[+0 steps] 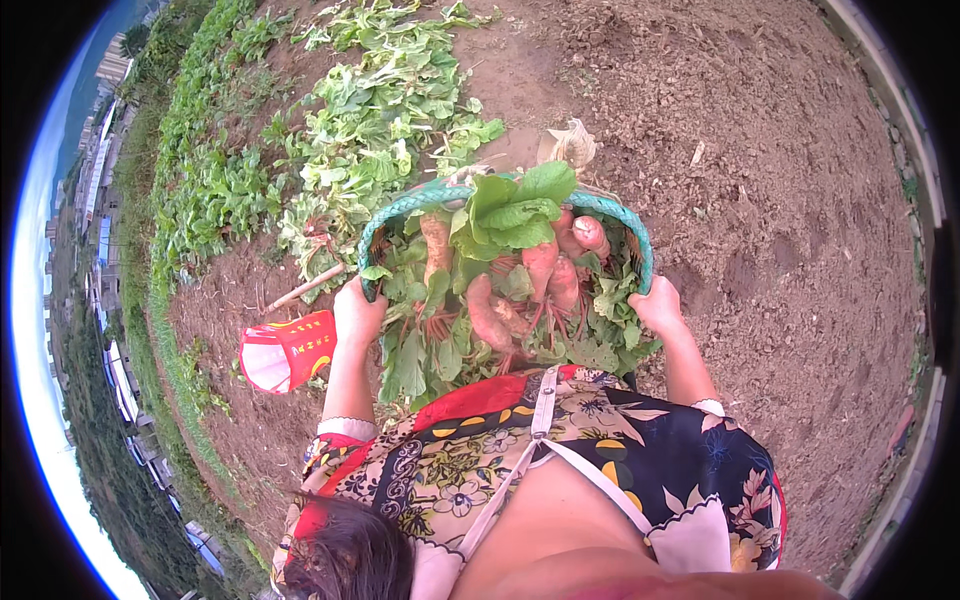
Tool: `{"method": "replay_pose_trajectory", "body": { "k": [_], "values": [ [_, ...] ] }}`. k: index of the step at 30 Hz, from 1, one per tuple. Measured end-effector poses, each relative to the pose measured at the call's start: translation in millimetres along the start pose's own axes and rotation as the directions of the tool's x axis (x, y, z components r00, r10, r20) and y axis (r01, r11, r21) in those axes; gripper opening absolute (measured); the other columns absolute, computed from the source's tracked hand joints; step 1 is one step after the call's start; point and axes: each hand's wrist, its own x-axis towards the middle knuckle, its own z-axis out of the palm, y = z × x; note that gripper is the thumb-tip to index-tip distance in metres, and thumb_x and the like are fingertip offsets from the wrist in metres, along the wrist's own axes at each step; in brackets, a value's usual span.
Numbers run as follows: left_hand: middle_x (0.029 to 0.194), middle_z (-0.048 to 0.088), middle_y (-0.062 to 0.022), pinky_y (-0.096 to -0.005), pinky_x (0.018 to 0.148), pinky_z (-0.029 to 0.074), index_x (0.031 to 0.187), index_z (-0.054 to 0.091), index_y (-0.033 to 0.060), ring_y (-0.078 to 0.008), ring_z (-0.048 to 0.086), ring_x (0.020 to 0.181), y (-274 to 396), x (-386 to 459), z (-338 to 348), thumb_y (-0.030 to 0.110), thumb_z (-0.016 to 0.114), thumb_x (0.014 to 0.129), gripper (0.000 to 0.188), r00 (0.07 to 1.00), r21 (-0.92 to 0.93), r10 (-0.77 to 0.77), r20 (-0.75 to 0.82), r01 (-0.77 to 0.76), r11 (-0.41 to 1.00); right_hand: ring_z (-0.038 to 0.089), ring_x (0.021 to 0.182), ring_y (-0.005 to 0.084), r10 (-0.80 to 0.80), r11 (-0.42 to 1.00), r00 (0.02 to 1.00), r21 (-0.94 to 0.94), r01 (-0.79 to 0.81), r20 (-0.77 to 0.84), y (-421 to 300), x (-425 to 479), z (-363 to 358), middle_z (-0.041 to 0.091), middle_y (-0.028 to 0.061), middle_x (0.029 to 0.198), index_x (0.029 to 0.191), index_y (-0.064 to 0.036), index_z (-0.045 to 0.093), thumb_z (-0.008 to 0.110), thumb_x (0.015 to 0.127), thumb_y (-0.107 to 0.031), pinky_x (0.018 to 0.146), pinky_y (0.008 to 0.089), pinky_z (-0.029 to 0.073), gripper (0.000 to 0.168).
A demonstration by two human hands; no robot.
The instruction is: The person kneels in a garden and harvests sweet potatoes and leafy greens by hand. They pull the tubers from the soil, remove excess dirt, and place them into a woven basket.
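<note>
A basket with a braided green rim [420, 196] is held in front of my body by both hands. My left hand [358, 309] grips the left end of the rim, and my right hand [657, 304] grips the right end. Inside lie several pinkish-red root vegetables [487, 311], probably radishes, with their leafy tops attached. Large green leaves [517, 206] stand up over the far rim, and more foliage [412, 360] hangs toward my patterned blouse [480, 450]. The basket's lower part is hidden by the leaves and my clothing.
A red bag [289, 351] bearing writing and a wooden stick [304, 289] lie on the soil left of the basket. Cut leafy greens [375, 112] are heaped ahead, beside growing plants [225, 187]. Dry corn husks [571, 146] lie beyond the basket. Bare tilled soil [772, 225] extends to the right.
</note>
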Motion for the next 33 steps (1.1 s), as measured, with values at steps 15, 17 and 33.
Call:
{"method": "replay_pose_trajectory", "body": {
  "k": [15, 17, 33],
  "values": [
    [0.065, 0.061, -0.0174, -0.0394, 0.061, 0.048, 0.085, 0.061, 0.0002, -0.0321, 0.060, 0.059, 105.4, 240.4, -12.4, 0.010, 0.061, 0.068, 0.020, 0.999, 0.129, 0.019, -0.046, -0.013, 0.992, 0.064, 0.092, 0.0369, 0.043, 0.996, 0.992, 0.076, -0.053, 0.120, -110.7, 226.9, -79.3, 0.066, 0.0248, 0.090, 0.090, 0.000, 0.066, 0.068, 0.070, -0.020, 0.083, 0.0424, 0.050, 0.028],
    [0.068, 0.062, -0.0184, -0.0386, 0.063, 0.049, 0.085, 0.062, -0.0006, -0.0319, 0.062, 0.062, 129.2, 265.4, -16.7, 0.009, 0.061, 0.068, 0.020, 0.999, 0.135, 0.007, -0.038, -0.002, 0.991, 0.064, 0.093, 0.0370, 0.046, 0.997, 0.993, 0.053, -0.052, 0.107, -120.9, 258.1, -94.8, 0.066, 0.0246, 0.092, 0.091, 0.000, 0.067, 0.069, 0.070, -0.020, 0.084, 0.0422, 0.050, 0.029],
    [0.074, 0.064, -0.0202, -0.0421, 0.069, 0.050, 0.083, 0.059, -0.0017, -0.0379, 0.064, 0.070, 210.6, 477.0, -17.8, 0.010, 0.063, 0.068, 0.020, 1.000, 0.104, 0.028, 0.003, -0.028, 0.994, 0.064, 0.084, 0.0395, -0.003, 0.999, 0.998, 0.038, 0.000, 0.069, -215.9, 446.3, -172.9, 0.065, 0.0244, 0.082, 0.086, -0.001, 0.067, 0.066, 0.069, -0.017, 0.079, 0.0442, 0.050, 0.024]
  ]
}}
